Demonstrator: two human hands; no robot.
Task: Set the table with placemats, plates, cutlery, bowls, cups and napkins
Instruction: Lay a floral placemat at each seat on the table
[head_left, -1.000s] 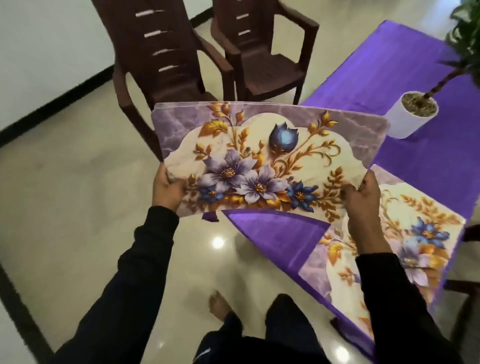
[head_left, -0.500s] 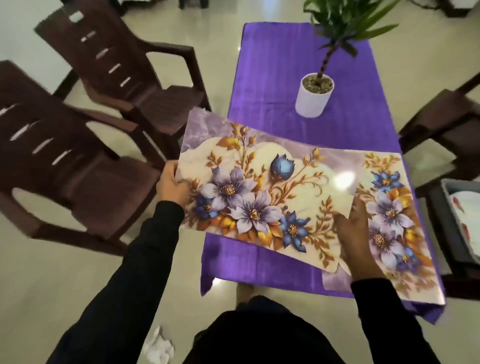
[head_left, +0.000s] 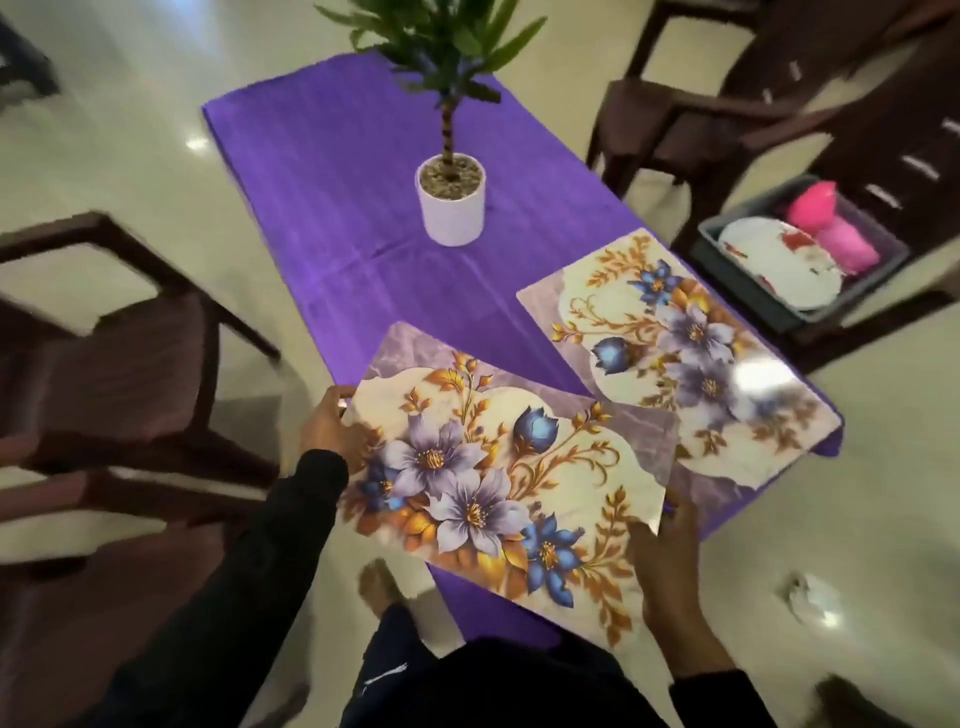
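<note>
I hold a flower placemat over the table's near end.

My left hand (head_left: 332, 434) grips its 9 o'clock edge, my right hand (head_left: 670, 566) its 4 o'clock corner; a second placemat (head_left: 691, 358) lies at 2 o'clock.

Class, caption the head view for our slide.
Both hands, left hand and right hand, hold a floral placemat over the purple table.

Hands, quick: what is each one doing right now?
Left hand: grips the placemat by its left edge.
Right hand: grips the same placemat's right corner.
</note>
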